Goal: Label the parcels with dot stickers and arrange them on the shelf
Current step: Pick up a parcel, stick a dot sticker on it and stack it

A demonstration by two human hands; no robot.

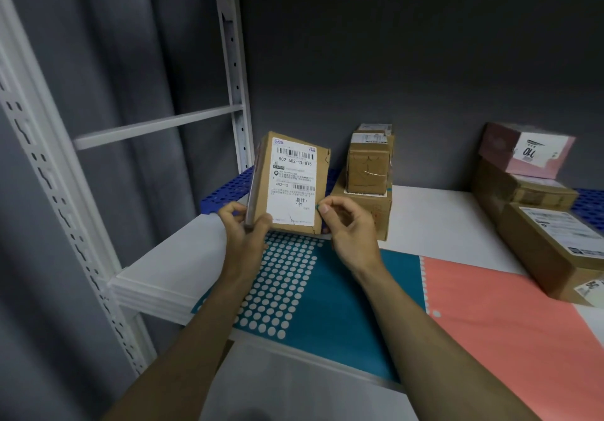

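On the shelf [434, 221], going from the left: the left hand [243, 224] grips a flat parcel [289, 182] by its lower left corner, holding it upright over the teal sticker sheet [313, 293]. Its white label [294, 182] reads "502-602-12-815", then "602-12" and "总计: 1件" lower down. The right hand [346, 227] pinches what looks like a teal dot [316, 206] at the label's lower right edge, thumb and forefinger together, other fingers curled. To stick it well, I'd keep the parcel steady, place the dot on bare cardboard or label margin clear of the barcodes, and press it flat. Further right stand stacked brown boxes [367, 175], a pink sheet [503, 316], and a pink box [529, 152] marked something like "110", inverted.
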